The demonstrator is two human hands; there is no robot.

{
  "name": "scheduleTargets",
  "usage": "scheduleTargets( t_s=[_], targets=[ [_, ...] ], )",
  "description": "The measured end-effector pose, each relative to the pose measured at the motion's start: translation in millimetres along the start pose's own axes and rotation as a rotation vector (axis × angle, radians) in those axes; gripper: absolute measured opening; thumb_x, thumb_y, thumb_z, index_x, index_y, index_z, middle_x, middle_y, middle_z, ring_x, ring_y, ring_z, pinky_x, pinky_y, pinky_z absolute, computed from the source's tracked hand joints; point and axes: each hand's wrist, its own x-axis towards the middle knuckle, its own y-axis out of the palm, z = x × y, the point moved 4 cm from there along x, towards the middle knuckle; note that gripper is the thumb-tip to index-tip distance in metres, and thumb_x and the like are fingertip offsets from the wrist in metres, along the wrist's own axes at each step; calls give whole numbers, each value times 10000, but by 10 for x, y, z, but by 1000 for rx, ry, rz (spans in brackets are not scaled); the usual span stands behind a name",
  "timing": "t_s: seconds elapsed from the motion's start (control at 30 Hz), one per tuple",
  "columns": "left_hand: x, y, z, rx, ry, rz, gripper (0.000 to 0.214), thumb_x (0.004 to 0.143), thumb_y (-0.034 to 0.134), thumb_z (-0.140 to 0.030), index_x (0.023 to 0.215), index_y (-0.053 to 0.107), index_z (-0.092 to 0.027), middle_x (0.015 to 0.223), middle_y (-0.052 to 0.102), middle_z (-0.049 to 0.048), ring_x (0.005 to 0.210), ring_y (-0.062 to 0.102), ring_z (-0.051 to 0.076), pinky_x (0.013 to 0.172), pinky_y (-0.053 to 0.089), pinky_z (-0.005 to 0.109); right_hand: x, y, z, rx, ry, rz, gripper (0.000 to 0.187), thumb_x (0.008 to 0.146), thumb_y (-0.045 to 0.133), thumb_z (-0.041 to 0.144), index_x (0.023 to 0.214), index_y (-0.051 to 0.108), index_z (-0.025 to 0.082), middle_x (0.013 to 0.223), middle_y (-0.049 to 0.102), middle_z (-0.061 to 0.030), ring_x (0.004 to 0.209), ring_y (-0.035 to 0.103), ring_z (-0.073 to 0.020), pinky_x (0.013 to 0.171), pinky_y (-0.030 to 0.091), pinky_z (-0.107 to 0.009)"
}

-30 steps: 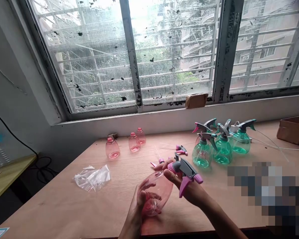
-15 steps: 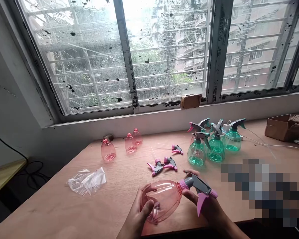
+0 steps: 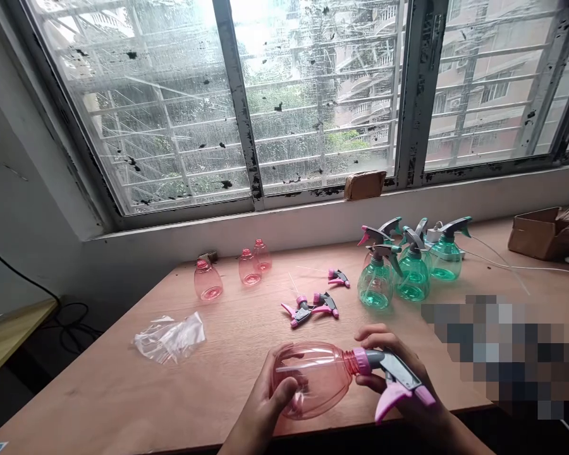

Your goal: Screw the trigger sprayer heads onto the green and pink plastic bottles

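My left hand [image 3: 270, 395] is wrapped around the body of a clear pink spray bottle [image 3: 320, 382], which lies on its side in the air near the table's front edge. A grey and pink trigger spray head [image 3: 393, 366] sits at the bottle's mouth, its tube inside the bottle. Some neck thread shows beside the pink collar [image 3: 361, 361]. The fingers of my right hand [image 3: 408, 366] close around the collar and spray head from behind, partly hidden by them. Several loose pink and grey spray heads [image 3: 303, 313] lie on the table beyond.
Pink bottles without heads [image 3: 208, 281] stand at the back left. Green spray bottles [image 3: 412, 275] with heads are grouped at the back right. A crumpled plastic bag [image 3: 171, 338] lies at left on the wooden table [image 3: 137, 401]. A cardboard box [image 3: 540, 234] and white cable [image 3: 512, 270] are at right.
The bottle and spray head have shifted slightly right. My right fingers have changed position around the collar, and more neck thread shows. My left hand keeps its hold.
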Motion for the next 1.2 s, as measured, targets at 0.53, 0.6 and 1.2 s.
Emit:
scheduleTargets(
  t_s=[0.53, 0.6, 1.2],
  targets=[
    [-76, 79, -124, 45, 12, -8, 837, 795, 819, -446, 1495, 372, -344, 1619, 353, 104, 1441, 423, 372, 1234, 249, 548, 50, -14, -35, -56, 305, 240, 278, 753, 828, 337, 974, 697, 230, 833, 755, -17, 722, 688, -227, 624, 529, -291],
    [-83, 81, -128, 56, 8, -10, 832, 794, 821, -441, 1492, 378, -343, 1620, 355, 109, 1439, 425, 379, 1235, 237, 562, 24, -21, -64, -66, 330, 253, 251, 757, 824, 309, 965, 709, 230, 848, 766, -20, 748, 696, -233, 646, 532, -294],
    [-102, 72, -155, 101, -18, 80, 742, 921, 658, -491, 1562, 309, -353, 1671, 315, 82, 1525, 313, 353, 1258, 199, 563, -46, -50, -231, 1, 562, 79, 371, 704, 798, 466, 984, 807, 223, 766, 719, -23, 721, 665, -264, 678, 564, -344]
  ],
)
